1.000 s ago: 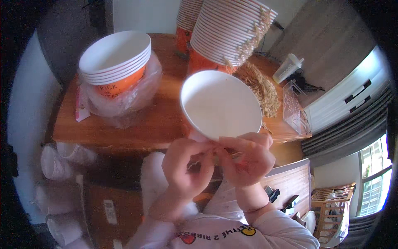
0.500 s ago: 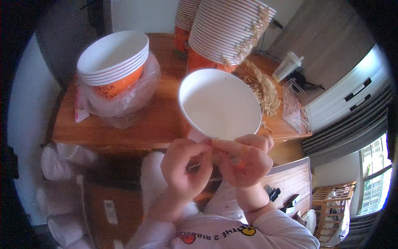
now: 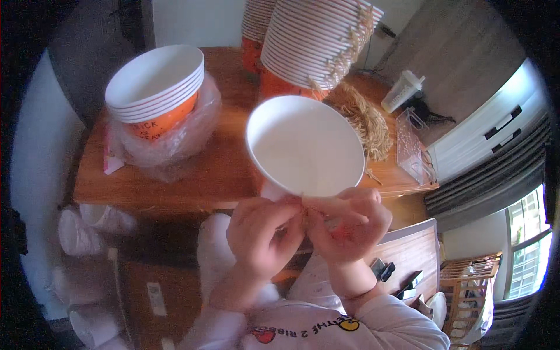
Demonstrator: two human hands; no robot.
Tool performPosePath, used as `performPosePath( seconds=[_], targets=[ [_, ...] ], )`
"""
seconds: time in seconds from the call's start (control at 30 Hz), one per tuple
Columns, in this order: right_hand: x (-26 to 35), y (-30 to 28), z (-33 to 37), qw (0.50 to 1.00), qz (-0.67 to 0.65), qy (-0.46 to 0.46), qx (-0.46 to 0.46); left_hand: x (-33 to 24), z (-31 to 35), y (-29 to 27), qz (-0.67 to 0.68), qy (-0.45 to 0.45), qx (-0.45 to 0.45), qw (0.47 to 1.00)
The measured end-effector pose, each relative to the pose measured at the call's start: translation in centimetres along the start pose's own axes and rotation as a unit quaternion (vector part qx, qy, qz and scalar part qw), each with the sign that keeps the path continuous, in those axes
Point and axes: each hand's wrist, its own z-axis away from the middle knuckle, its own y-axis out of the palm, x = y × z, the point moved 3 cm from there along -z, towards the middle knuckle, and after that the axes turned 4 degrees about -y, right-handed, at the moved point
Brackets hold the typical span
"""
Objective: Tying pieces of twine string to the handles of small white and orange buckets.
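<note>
A paper bucket (image 3: 306,143) with a white inside stands at the table's near edge, its open mouth tilted toward me. My left hand (image 3: 262,236) and my right hand (image 3: 350,227) meet at its near rim. Both are closed in a pinch, thumbs and forefingers together and fingertips touching. Whatever they pinch is too small and too covered to name. Just behind the bucket lies a heap of tan twine (image 3: 367,125). A tall stack of nested white-and-orange buckets (image 3: 315,44) rises beyond it, with twine ends hanging down its right side.
On the table's left, nested orange buckets (image 3: 154,84) sit in a clear plastic bag (image 3: 192,137). A lidded drink cup (image 3: 402,91) and a clear acrylic box (image 3: 413,146) stand at the right. White buckets (image 3: 81,233) are on the floor at left. A low table (image 3: 408,251) holds small dark items.
My hands remain pinched together at the rim, with the right hand shifted slightly to the right. The whole view has moved a little, so the buckets appear slightly further left.
</note>
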Motion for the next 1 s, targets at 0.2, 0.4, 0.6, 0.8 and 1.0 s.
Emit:
performPosePath(
  seconds=[0.2, 0.4, 0.6, 0.8, 1.0],
  targets=[
    [-0.4, 0.4, 0.4, 0.998, -0.046, 0.034, -0.027, 0.2, 0.4, 0.5, 0.004, -0.008, 0.007, 1.0],
    [-0.8, 0.2, 0.3, 0.999, -0.037, -0.024, 0.021, 0.4, 0.7, 0.6, 0.029, -0.032, 0.007, 0.999],
    [-0.3, -0.3, 0.0, 0.999, -0.028, 0.001, 0.042, 0.4, 0.7, 0.6, 0.026, -0.018, 0.004, 0.999],
    [-0.4, -0.2, 0.2, 1.0, -0.008, -0.018, -0.008, 0.2, 0.6, 0.3, 0.005, -0.014, 0.007, 1.0],
    [-1.4, 0.9, 1.6, 0.987, -0.134, 0.072, -0.05, 0.3, 0.8, 0.8, -0.006, -0.01, -0.001, 1.0]
  ],
)
